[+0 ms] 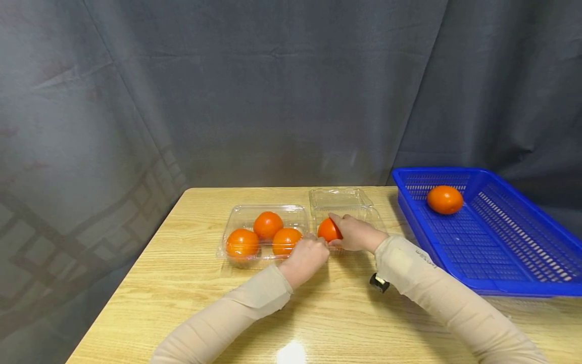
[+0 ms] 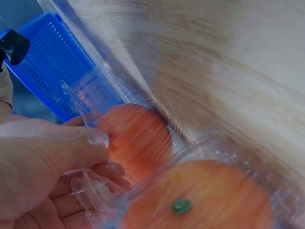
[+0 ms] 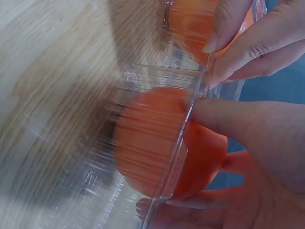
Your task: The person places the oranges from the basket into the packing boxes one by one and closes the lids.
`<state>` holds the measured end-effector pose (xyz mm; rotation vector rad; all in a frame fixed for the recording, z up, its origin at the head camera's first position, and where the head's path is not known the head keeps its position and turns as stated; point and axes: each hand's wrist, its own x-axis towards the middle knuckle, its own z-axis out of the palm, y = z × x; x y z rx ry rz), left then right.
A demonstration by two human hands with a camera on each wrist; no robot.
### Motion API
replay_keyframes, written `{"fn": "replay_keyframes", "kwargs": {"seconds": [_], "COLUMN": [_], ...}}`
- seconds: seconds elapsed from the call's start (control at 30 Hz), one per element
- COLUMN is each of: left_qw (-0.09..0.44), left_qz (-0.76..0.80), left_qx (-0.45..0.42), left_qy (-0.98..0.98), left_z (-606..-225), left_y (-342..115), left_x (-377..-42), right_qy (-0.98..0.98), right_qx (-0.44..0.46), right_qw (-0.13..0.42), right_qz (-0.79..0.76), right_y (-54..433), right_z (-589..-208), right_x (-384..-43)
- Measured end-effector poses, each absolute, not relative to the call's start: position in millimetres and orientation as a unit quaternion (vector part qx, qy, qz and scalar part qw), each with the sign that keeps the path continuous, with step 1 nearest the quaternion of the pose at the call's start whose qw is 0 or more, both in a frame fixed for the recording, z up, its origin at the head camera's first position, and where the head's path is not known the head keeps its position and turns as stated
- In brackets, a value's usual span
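In the head view, my right hand point(image 1: 359, 233) grips an orange point(image 1: 329, 230) inside a clear plastic clamshell box point(image 1: 374, 216), whose lid point(image 1: 341, 197) lies folded back. The right wrist view shows that orange point(image 3: 167, 143) behind the clear front wall, thumb on top and fingers beneath. My left hand point(image 1: 306, 258) pinches plastic where this box meets a second clear box point(image 1: 291, 208); which rim it holds I cannot tell. Three oranges sit in that second box, one point(image 2: 200, 195) showing a green stem mark in the left wrist view.
A blue plastic basket point(image 1: 454, 258) stands at the right of the wooden table point(image 1: 182, 242), with one orange point(image 1: 445, 199) at its far end. Behind the table hangs a dark grey curtain point(image 1: 282, 101).
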<state>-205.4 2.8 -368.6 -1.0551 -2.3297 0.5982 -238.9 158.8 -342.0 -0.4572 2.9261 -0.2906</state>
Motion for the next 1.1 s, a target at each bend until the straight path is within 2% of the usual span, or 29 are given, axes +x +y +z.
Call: {"fn": "replay_keyframes", "kwargs": {"seconds": [0.47,1.1], "left_qw": [0.257,0.242], "left_qz": [0.223,0.218], "left_qx": [-0.385,-0.385], "left_qy": [-0.858,-0.864], "left_z": [-370,-369], "left_y": [3,4], "left_x": [-205,-206], "right_qy": [0.98,0.982], "right_qx": [-0.146,-0.157], "right_qw": [0.094,0.071], "right_qz": [-0.1,-0.073], "right_y": [160,164], "right_z": [-336,-330], "right_x": [-237,-234]}}
